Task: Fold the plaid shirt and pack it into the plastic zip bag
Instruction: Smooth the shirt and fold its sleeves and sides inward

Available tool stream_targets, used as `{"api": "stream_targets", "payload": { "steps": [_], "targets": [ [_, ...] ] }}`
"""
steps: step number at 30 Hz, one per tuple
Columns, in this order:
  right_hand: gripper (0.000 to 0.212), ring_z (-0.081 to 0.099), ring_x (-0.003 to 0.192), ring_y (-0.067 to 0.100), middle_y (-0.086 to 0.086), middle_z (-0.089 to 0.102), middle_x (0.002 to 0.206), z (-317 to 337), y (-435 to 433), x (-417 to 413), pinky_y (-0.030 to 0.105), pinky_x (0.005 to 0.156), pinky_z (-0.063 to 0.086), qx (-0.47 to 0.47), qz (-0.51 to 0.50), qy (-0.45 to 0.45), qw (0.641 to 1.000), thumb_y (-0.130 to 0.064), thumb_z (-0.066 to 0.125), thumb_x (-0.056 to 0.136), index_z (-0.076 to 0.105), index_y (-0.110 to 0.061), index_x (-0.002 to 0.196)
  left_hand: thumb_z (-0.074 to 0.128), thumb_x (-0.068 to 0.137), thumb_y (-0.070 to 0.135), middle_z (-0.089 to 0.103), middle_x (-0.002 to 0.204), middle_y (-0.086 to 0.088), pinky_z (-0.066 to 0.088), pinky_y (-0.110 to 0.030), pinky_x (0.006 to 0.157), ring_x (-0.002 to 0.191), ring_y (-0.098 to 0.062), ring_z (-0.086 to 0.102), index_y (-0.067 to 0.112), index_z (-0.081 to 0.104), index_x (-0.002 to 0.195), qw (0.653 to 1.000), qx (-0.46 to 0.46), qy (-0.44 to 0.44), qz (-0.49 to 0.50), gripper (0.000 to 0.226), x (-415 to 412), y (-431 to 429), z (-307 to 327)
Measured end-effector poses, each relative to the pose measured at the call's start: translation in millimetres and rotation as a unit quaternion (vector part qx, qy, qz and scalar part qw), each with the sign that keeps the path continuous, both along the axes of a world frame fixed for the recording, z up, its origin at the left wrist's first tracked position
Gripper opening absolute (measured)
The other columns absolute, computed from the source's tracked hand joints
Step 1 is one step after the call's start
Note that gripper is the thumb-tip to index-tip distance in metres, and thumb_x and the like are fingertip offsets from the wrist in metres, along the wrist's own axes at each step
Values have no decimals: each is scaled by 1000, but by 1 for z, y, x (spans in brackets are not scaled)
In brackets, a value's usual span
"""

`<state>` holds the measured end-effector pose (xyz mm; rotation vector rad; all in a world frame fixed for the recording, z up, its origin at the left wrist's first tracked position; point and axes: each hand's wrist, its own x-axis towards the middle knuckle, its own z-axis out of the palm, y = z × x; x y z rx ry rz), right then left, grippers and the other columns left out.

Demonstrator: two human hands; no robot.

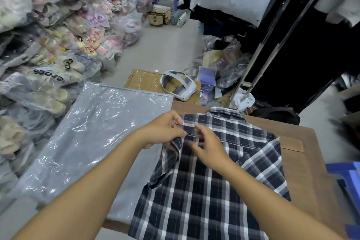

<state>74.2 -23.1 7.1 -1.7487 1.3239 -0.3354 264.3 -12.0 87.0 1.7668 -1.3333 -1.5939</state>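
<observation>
A dark blue and white plaid shirt [210, 187] lies on a wooden table [303, 163], collar at the far end. My left hand [162, 130] pinches the shirt's left sleeve edge near the shoulder. My right hand [209, 147] rests on the cloth just beside it, fingers curled over the same fold. A large clear plastic zip bag [93, 138] lies flat to the left of the shirt, its zip edge at the far side, partly hanging off the table.
A white headset [178, 87] sits on a cardboard box [144, 81] beyond the table. Bagged shoes are piled along the left [50, 76]. Hanging clothes and a metal rack [276, 45] stand at right. A blue plastic stool [348, 177] is at the right edge.
</observation>
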Motion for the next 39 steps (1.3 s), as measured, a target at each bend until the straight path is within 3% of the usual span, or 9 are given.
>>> {"api": "stream_targets", "payload": {
  "steps": [3,6,11,15,17,21,29,33,39],
  "targets": [
    [35,71,92,23,13,69,112,9,-1,-20,44,83,61,196,-160,-125,959,-40,49,102,55,-15,126,66,88,21,61,88,-4,45,-25,55,62,-11,51,18,49,102,998,-6,-46,-45,22,-38,-4,-22],
    [43,69,94,23,7,69,105,13,0,-36,37,73,61,254,-168,-87,948,-54,41,100,61,-18,113,59,93,26,65,97,-4,59,-35,76,81,-20,69,18,48,108,995,24,-48,-78,20,-64,-1,-41],
    [45,62,100,15,-7,63,107,8,6,-39,33,77,55,57,-38,114,991,-58,58,90,58,-24,120,60,88,24,63,90,-1,54,-44,81,85,-22,63,22,55,91,956,-64,-248,-144,6,-42,3,-58],
    [57,47,119,24,2,51,130,14,28,-27,38,91,49,-206,103,232,945,-60,52,92,54,-17,129,68,83,25,55,87,6,45,-31,66,82,-17,55,23,53,82,919,-175,-329,-132,15,-12,10,-61],
    [71,35,136,30,11,41,147,12,45,-16,46,109,39,-209,156,216,941,-66,45,92,47,-12,139,62,85,19,55,100,4,42,-29,73,96,-18,53,21,56,97,893,-230,-360,-141,13,-4,11,-67],
    [100,-23,149,39,19,-14,165,-10,65,2,55,122,-3,-120,228,293,921,-77,30,89,-2,-14,158,51,89,18,49,135,-2,43,-35,98,125,-22,44,12,49,132,861,-264,-390,-193,43,-3,10,-82],
    [121,-40,141,35,16,-36,157,-26,68,-6,53,121,-11,-114,236,314,912,-96,14,72,-20,-15,154,13,91,68,-12,161,9,-8,-42,122,151,-19,-15,24,0,156,816,-160,-473,-291,80,7,-7,-90],
    [122,-46,138,32,17,-40,155,-30,70,-6,56,118,-13,-119,239,316,910,-98,13,71,-21,-15,153,43,61,94,-31,156,9,-16,-44,121,143,-14,-34,25,-18,152,873,-90,-375,-299,130,13,-7,-89],
    [122,-46,137,35,17,-42,154,-30,69,-4,55,120,-12,-121,251,344,897,-98,7,69,-24,-13,152,65,30,92,-53,145,-5,-21,-52,117,131,-23,-51,16,-39,142,809,-65,-432,-394,171,12,-5,-93]
  ]
}}
